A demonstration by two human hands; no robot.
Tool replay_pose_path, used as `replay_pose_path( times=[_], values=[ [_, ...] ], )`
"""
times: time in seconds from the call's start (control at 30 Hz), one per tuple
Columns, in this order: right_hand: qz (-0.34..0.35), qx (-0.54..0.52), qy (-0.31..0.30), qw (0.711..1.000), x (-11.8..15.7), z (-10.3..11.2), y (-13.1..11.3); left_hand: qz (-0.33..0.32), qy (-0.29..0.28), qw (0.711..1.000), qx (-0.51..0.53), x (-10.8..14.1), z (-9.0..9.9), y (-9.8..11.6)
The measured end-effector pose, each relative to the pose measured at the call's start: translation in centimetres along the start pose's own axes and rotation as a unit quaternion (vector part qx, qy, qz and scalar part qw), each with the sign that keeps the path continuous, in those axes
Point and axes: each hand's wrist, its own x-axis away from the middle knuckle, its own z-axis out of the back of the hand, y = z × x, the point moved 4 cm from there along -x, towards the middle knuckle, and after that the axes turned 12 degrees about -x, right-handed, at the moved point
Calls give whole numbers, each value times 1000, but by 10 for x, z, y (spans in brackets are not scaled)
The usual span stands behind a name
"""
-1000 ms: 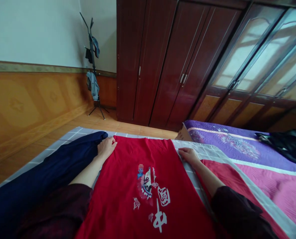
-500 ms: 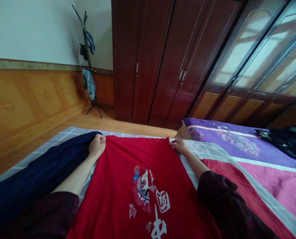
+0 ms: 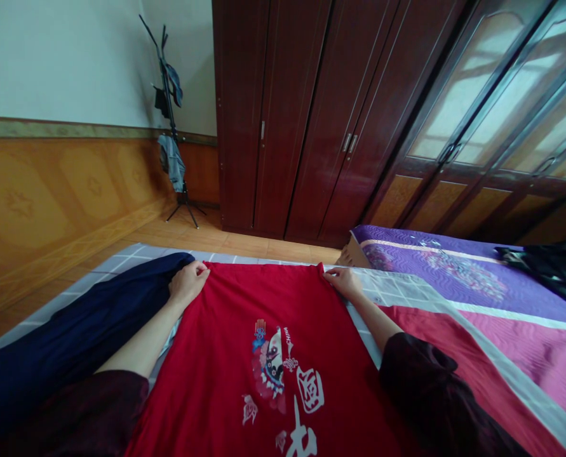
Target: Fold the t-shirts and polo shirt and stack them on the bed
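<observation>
A red T-shirt (image 3: 235, 304) with a printed fan-like picture and white characters lies spread across the bed in front of me. My left hand (image 3: 187, 282) pinches its far left corner between thumb and fingers. The far right corner is pinched by my right hand (image 3: 343, 281). Between the two hands the far edge runs nearly straight. The near part of the shirt runs out of view at the bottom. Beside and under my left forearm lies a dark blue garment (image 3: 96, 311).
A grey checked bedsheet (image 3: 134, 254) lies beneath the clothes. To the right are a red cloth (image 3: 435, 336), a purple and pink bedcover (image 3: 401, 254) and a dark garment (image 3: 549, 270). A coat rack (image 3: 172, 114) and a dark red wardrobe (image 3: 283, 127) stand beyond the bed.
My left hand has shifted slightly right at its corner, and its fingers now show in a pinch. My right hand keeps its hold. The shirt's print has moved slightly left.
</observation>
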Motion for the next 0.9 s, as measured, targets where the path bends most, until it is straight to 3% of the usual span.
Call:
replay_pose_path(
  times=[0.4,0.7,0.9],
  values=[
    [2,-1,63,998,5,-5,-6,19,37,999,29,-8,-5,-5],
    [-95,-19,155,983,6,6,7,23,100,984,147,-19,-12,-18],
    [-123,-13,162,979,7,8,9,19,132,968,215,-18,-10,-19]
  ],
)
